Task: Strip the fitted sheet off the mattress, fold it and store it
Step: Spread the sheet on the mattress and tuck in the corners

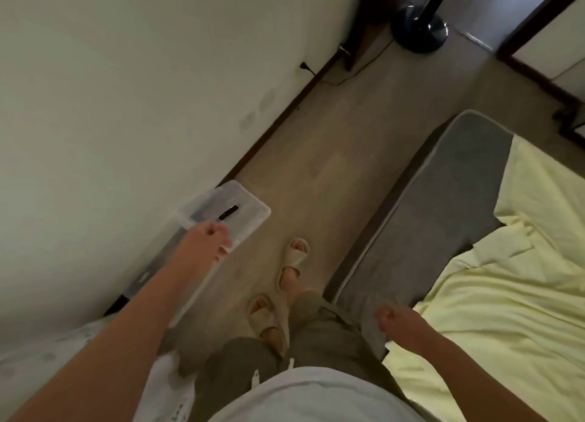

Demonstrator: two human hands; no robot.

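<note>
A pale yellow fitted sheet [506,295] lies rumpled on the grey mattress [437,200] at the right, pulled back so the mattress's far corner and near side are bare. My left hand [212,238] reaches out to the left and grips the near edge of a clear plastic lid [240,206] with a black handle, over a clear storage box [177,288] against the wall. My right hand [399,320] hangs near the mattress's side edge with fingers curled, and nothing shows in it.
A white wall [126,104] runs along the left with a dark skirting board. A black fan base [418,30] and its cable stand at the far end of the floor strip. My sandalled feet [285,282] are between box and mattress. Patterned white fabric [164,386] lies bottom left.
</note>
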